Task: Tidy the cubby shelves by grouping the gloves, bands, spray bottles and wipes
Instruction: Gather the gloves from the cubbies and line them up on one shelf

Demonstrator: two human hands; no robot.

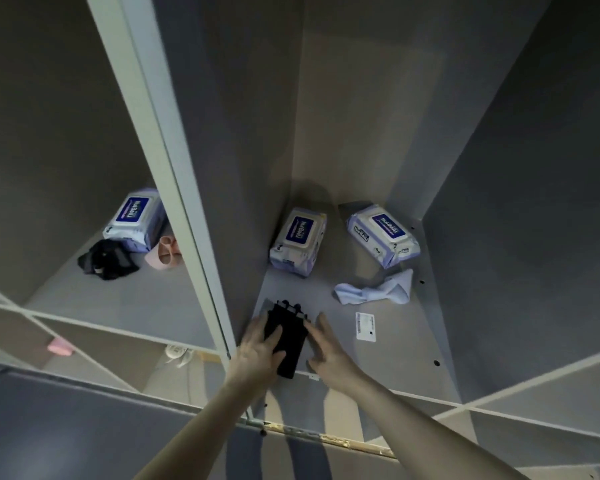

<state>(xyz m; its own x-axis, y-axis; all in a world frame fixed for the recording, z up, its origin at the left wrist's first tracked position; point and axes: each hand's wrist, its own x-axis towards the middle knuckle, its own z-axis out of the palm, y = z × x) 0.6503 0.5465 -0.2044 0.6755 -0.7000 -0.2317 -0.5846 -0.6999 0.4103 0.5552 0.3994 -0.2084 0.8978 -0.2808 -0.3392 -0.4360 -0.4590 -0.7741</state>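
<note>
The single head-worn wide-angle camera looks steeply down and forward, close into an open cubby shelf (395,341) at arm's reach.

Both bare forearms are stretched forward from the near edge and come close together far ahead. The left hand (261,348) is laid palm down, its fingers bent loosely over a black glove (286,336), which is touched on its left side. The right hand (329,351) is kept flat, with straight fingers spread and pressed at the glove's right edge.
</note>
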